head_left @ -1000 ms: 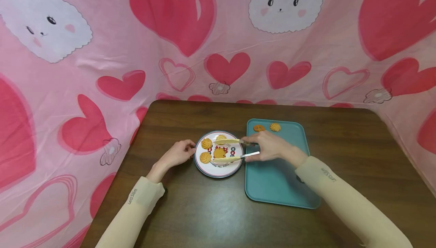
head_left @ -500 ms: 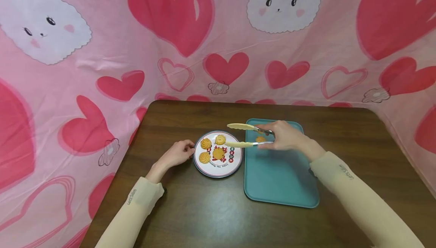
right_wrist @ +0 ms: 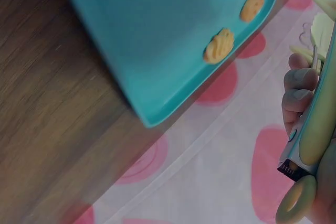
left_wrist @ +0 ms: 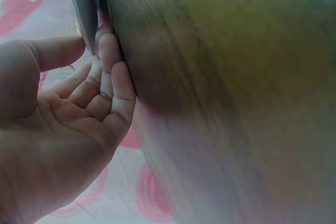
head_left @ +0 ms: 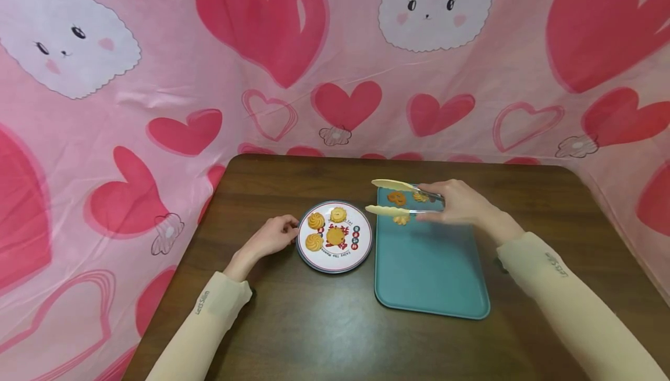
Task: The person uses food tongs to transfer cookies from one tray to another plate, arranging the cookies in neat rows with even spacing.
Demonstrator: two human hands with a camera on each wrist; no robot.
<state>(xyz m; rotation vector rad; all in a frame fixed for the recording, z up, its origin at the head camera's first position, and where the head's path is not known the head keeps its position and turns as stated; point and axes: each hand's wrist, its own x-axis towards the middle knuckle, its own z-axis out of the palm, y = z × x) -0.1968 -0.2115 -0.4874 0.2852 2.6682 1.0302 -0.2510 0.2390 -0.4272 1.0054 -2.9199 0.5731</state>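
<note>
Though part-hidden, cookies (head_left: 401, 221) behind tongs (head_left: 388, 210).

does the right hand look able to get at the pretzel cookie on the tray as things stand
Probably yes: the right hand holds parted tongs, and in the head view the pretzel cookie shows uncovered between their arms.

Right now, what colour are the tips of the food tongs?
The tong tips are pale yellow, seen best in the head view.

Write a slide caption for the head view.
Right hand holds open tongs above a teal tray with a pretzel-shaped cookie; left hand pinches the rim of a white plate holding swirled cookies.
</note>
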